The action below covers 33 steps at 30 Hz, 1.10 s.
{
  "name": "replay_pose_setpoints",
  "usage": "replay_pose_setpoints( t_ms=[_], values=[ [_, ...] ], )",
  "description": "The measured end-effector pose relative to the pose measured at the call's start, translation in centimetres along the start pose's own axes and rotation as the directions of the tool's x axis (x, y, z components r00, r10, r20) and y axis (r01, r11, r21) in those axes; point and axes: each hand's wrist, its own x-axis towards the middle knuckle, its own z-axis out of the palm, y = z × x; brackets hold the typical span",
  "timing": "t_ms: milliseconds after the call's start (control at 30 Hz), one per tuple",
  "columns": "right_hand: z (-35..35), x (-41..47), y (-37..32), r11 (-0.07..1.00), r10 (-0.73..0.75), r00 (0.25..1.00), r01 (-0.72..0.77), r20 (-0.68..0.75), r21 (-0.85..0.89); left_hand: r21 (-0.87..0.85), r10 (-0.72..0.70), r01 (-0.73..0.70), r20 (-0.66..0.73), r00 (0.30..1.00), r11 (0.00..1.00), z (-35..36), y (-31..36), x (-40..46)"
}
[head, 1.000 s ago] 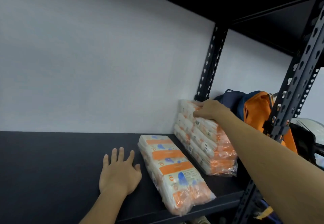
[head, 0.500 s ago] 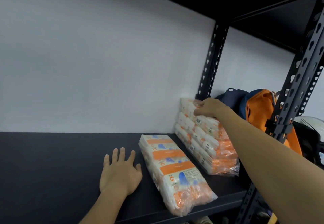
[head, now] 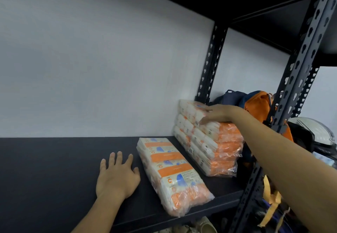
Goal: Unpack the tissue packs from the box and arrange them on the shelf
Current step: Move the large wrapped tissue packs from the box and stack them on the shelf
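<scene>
The left hand point(head: 117, 176) lies palm down on the dark shelf point(head: 45, 169), fingers spread and holding nothing. Just to its right a single tissue pack point(head: 171, 174) lies flat near the shelf's front edge, wrapped in clear plastic with white, orange and blue printing. Further right, at the back corner against the white wall point(head: 100, 59), a stack of tissue packs point(head: 209, 141) shows white ends and orange sides under crinkled film. The right hand point(head: 217, 113) rests on the top of the stack, fingers extended and loosely together, flat against the wrapping.
</scene>
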Motion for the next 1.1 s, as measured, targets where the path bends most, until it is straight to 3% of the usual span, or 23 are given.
replay_pose_setpoints(
  t_ms=[200, 500, 633, 700, 800, 900, 967, 1100],
  values=[
    [0.0, -0.5, 1.2, 0.992, 0.025, 0.992, -0.009, -0.126, 0.124, -0.008, 0.006, -0.006, -0.001, 1.000, 1.000, 0.0, 0.0, 0.0],
    [1.1, -1.1, 0.1, 0.994, 0.010, 0.990, 0.004, -0.137, 0.105, 0.003, 0.006, -0.006, 0.002, 1.000, 1.000, 0.0, 0.1, 0.1],
    [1.5, -1.8, -0.1, 0.997, 0.024, 0.971, -0.005, -0.237, 0.079, -0.009, 0.006, -0.006, 0.006, 1.000, 1.000, -0.1, 0.1, 0.0],
    [1.7, -2.6, -0.5, 0.997, 0.030, 0.910, 0.001, -0.413, 0.075, -0.019, 0.009, -0.009, 0.006, 1.000, 1.000, -0.2, 0.2, 0.0],
    [2.8, -4.5, -1.6, 0.994, -0.034, 0.755, 0.095, -0.655, 0.059, -0.044, 0.008, -0.008, 0.005, 1.000, 0.999, -0.3, 0.1, 0.0],
    [5.0, -7.7, -3.5, 0.974, -0.139, 0.657, 0.225, -0.741, 0.017, -0.077, 0.015, -0.014, 0.005, 1.000, 0.997, -0.6, 0.2, 0.0],
    [7.4, -9.9, -4.6, 0.955, -0.148, 0.679, 0.287, -0.719, 0.075, -0.116, 0.031, -0.033, -0.015, 0.999, 0.993, -0.9, 0.2, -0.4],
    [12.4, -14.3, -7.0, 0.934, -0.089, 0.860, 0.246, -0.502, 0.257, -0.007, 0.048, -0.048, -0.004, 0.999, 0.999, -1.1, -0.1, -1.7]
  ],
)
